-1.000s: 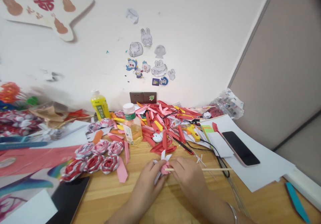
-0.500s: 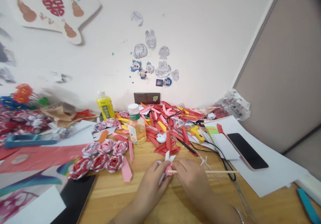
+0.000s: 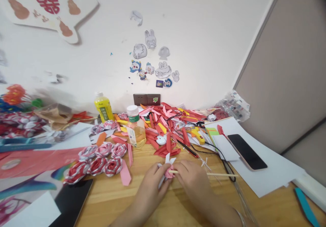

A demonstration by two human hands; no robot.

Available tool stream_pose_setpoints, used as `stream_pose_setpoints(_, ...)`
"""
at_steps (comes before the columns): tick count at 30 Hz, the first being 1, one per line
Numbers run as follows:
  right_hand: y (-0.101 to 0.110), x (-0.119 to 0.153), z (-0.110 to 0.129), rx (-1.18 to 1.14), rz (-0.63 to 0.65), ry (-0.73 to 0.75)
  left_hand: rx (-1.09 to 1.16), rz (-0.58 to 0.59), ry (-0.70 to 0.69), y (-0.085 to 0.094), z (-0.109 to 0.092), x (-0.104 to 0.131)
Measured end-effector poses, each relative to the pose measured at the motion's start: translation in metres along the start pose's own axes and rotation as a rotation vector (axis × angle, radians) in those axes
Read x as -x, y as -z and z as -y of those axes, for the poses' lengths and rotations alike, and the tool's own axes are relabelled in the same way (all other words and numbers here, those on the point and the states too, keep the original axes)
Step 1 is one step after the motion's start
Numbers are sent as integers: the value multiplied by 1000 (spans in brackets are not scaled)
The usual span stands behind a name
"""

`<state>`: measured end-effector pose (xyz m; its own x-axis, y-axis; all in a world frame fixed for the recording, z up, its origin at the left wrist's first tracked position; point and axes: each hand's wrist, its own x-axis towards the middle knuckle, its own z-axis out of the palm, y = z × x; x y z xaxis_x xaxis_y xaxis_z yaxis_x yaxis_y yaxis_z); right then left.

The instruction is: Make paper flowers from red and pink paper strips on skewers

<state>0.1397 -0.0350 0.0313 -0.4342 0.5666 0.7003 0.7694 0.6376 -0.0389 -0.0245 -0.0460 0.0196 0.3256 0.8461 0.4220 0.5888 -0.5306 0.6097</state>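
Observation:
Between the fingertips of my left hand (image 3: 152, 186) is a small pink and white folded paper flower (image 3: 168, 173), with pale strips sticking up from it. My right hand (image 3: 193, 181) is closed around a thin wooden stick (image 3: 221, 175), whose left end lies across the front of the flower. Fingers of both hands hide parts of the flower, and the right fingertips cannot be fully seen. To the left, several finished red-white and pink-white paper roses (image 3: 113, 166) lie beside a pink paper strip (image 3: 125, 173).
Folded red and pink paper strips (image 3: 168, 140) are heaped behind the hands. A tea bottle (image 3: 136, 128) and a yellow bottle (image 3: 103, 108) stand at the back. Rightward lie a yellow glue gun (image 3: 198, 135), its black cable (image 3: 224, 161) and a phone (image 3: 247, 152).
The whole view has shifted slightly, so things appear a little further left. The stick's left end has tipped up slightly at the flower. Both hands keep their hold.

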Motion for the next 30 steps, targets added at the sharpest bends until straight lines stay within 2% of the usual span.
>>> stream_pose_setpoints(11, -2, 0, -1, 27, -58, -34, 4, 12, -11, 0, 3, 1)
stream_pose_setpoints(18, -7, 2, -2, 16, -44, -76, -10, 19, -15, 0, 4, 0)
stream_pose_setpoints(30, -8, 2, -1, 40, -58, 5, -21, -23, -55, 1, 3, -1)
